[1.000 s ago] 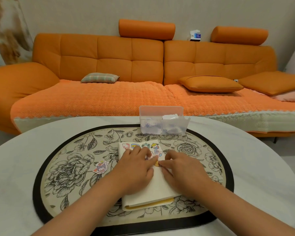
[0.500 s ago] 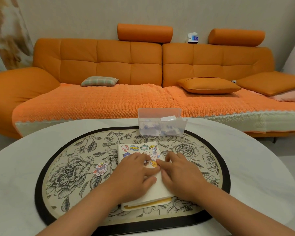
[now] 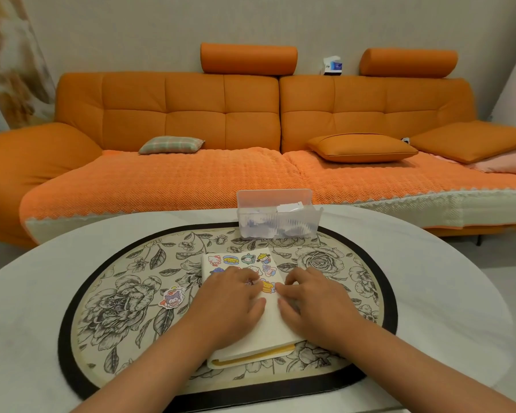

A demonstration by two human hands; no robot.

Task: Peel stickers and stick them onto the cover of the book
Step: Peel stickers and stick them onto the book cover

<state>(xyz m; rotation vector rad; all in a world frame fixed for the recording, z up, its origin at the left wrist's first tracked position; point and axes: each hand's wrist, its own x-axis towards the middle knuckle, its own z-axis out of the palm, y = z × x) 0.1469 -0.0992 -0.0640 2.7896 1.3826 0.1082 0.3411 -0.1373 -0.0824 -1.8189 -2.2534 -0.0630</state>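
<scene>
A white table (image 3: 27, 308) bears a floral mat (image 3: 131, 293), with an orange sofa (image 3: 191, 114) behind and a clear box (image 3: 277, 222) at the mat's far edge. Since a second ago my hands have slid nearer me along the book (image 3: 268, 326), uncovering more stickers (image 3: 239, 260). My left hand (image 3: 230, 302) and right hand (image 3: 313, 302) lie flat on its cover, gripping nothing (the forefingers flank a yellow sticker (image 3: 267, 287)). The book lies mid-mat, its long axis running away from me, stickered end toward the box.

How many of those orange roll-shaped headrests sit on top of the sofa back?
2. The left headrest tops the sofa back near its middle seam; the right headrest tops the right section. A small box stands between them. None looks hidden.
</scene>
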